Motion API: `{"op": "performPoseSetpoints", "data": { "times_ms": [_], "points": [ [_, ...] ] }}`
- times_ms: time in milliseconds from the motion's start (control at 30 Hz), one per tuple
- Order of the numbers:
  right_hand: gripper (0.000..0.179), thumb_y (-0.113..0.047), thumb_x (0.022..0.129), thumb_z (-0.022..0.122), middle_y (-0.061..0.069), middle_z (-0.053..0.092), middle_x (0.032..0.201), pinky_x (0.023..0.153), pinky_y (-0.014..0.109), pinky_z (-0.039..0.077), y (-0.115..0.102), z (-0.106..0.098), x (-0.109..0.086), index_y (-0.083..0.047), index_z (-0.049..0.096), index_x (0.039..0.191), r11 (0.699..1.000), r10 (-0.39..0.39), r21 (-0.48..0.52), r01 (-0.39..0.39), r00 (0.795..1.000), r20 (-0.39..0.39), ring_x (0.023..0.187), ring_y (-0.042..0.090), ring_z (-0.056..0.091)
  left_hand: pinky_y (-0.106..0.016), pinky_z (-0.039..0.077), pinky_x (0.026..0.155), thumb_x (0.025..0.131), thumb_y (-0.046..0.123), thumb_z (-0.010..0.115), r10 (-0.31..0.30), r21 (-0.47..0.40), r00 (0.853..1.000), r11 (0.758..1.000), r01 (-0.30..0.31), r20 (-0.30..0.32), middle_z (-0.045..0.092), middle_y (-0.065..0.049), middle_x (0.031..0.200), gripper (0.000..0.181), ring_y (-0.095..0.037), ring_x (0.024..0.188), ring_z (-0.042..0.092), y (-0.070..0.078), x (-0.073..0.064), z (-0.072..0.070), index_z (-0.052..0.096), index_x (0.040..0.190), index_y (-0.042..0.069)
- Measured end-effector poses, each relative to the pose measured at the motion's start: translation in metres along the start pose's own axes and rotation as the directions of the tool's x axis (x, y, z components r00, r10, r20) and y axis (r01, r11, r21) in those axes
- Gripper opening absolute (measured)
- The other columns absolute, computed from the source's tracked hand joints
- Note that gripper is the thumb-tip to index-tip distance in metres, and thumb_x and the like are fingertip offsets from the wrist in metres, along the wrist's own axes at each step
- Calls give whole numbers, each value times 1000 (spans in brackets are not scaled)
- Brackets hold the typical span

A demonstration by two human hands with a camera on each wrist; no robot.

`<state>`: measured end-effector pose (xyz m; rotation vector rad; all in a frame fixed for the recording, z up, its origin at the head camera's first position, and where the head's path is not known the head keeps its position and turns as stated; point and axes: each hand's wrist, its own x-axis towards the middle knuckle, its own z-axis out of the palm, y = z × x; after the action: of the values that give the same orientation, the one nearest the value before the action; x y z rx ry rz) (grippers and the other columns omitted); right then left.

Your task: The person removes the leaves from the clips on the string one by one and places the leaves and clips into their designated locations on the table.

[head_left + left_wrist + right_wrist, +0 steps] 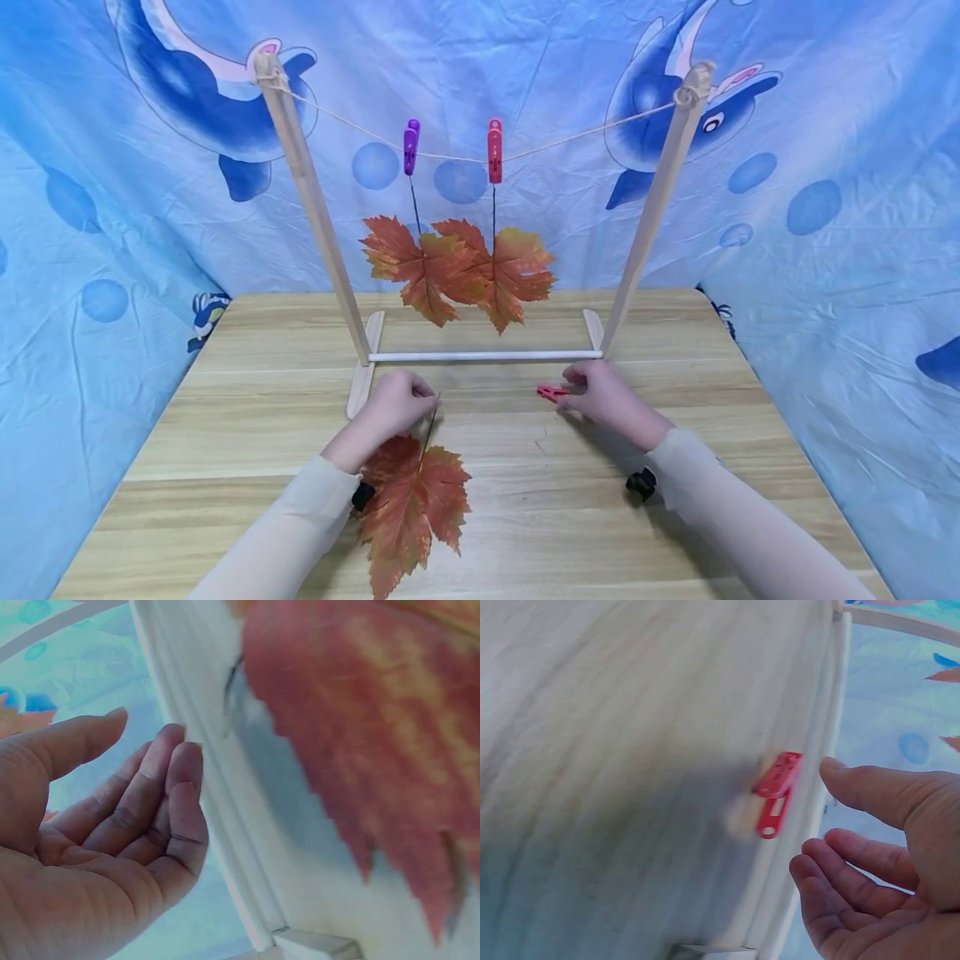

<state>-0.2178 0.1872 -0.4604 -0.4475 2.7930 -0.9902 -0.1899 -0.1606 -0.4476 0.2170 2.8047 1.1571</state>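
Observation:
My left hand (393,404) is above the table beside the thin dark stem (430,429) of an orange-red artificial maple leaf (423,500). In the left wrist view, the thumb and loosely bent fingers stand apart and hold nothing; the leaf (352,727) is off to their right. A red clothespin (552,392) lies on the table by my right hand (606,398). Seen from the right wrist, a gap separates that hand's thumb and fingers from the clothespin (778,791).
Behind the hands stands a wooden frame (315,196) with a white crossbar (487,356) and a sagging string (585,133). A purple clothespin (411,147) and a red one (495,152) each hold a hanging leaf (517,271). A blue dolphin-print cloth (540,67) surrounds the table.

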Motion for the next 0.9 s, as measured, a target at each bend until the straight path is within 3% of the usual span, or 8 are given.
{"op": "performPoseSetpoints", "data": {
  "times_ms": [200,600,900],
  "points": [
    [36,-11,89,80,22,69,112,89,50,53,-14,-15,-5,7,70,118,995,-62,70,67,996,-72,104,36,65,-37,56,72,90,10,77,95,-97,993,990,-102,-71,73,-1,84,13,-16,79,68,14,-5,-12,79,97,0],
    [35,-16,86,85,10,72,111,90,47,53,-54,-47,-15,-2,74,116,982,-123,122,147,974,-190,104,31,67,-32,55,68,92,10,76,200,-237,965,942,-236,-168,75,-1,91,13,-17,80,68,52,-20,-36,78,104,4],
    [36,-20,87,85,4,73,113,88,42,54,-81,-73,-21,-7,74,118,967,-180,131,220,948,-262,103,24,67,-30,58,73,92,9,77,224,-318,957,907,-275,-186,74,-3,98,16,-18,86,71,73,-24,-52,77,108,4]
  ]
}}
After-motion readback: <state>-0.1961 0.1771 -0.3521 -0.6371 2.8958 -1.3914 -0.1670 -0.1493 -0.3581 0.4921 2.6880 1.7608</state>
